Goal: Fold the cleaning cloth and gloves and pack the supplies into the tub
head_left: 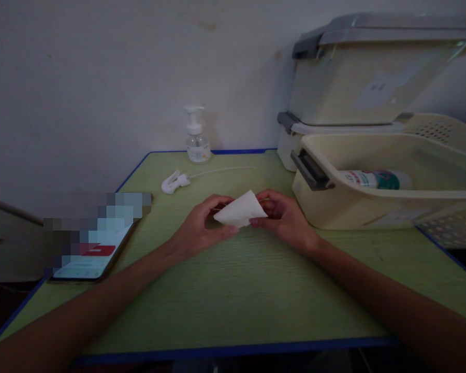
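Above the middle of the table, both hands hold one white piece of folded tissue (241,210), tilted with one corner pointing up. My left hand (205,225) pinches its left end, with the thumb along the lower edge. On the other side my right hand (281,217) grips the right end, fingers curled behind it and thumb in front. Something thin shows beside the tissue near the fingers on both sides; I cannot tell what it is. Beyond the hands lies a white trigger spray head (174,182) with a long thin tube.
A clear pump bottle (198,145) stands by the wall. At the left edge of the green table (233,300), a phone (89,259) leans with its screen lit. On the right, an open cream bin (349,210) contains a white and green bottle (376,179); lidded boxes (345,88) are stacked behind.
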